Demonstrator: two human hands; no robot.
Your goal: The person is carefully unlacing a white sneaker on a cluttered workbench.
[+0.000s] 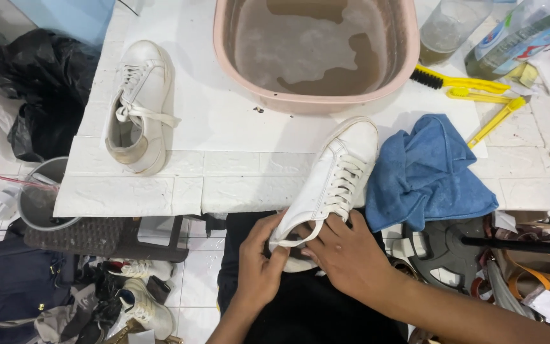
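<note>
A white lace-up sneaker lies tilted at the table's near edge, toe pointing away from me. My left hand grips its heel and collar. My right hand rests on the opening, fingers near the tongue and lower laces. A second white sneaker, dirtier at the heel, lies on the left of the white table, apart from both hands.
A pink basin of murky brown water stands at the back. A crumpled blue cloth lies right of the held shoe. Yellow brushes, a glass and a bottle sit far right. Bags, shoes and a grey bucket clutter the floor.
</note>
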